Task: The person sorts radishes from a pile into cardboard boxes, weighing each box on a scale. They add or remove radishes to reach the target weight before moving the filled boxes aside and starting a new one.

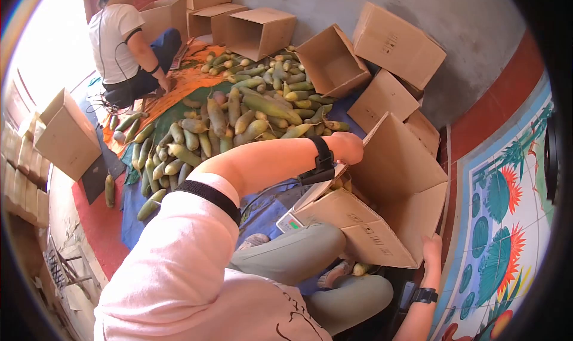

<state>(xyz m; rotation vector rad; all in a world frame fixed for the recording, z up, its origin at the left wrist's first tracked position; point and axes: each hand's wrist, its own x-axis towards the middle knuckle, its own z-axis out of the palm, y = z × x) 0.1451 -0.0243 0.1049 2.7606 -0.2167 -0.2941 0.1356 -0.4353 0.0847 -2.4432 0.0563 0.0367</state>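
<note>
My left hand [347,149] is closed at the upper left edge of a large open cardboard box [397,162]; its fingertips are partly hidden. At the lower right corner of the same box, my right hand [433,248] is closed on the cardboard edge. The box is tilted, with its opening toward me. Against it lies a printed cardboard side [352,224], with a few radishes just visible behind its top edge. A scale with a green display [292,224] shows beside this, near my bent legs.
A large heap of green radishes [256,111] covers the floor sheets. Several open cardboard boxes [259,33] line the wall. Another person [122,45] sits at the upper left near one more box [68,135]. A painted tile panel [507,221] is at the right.
</note>
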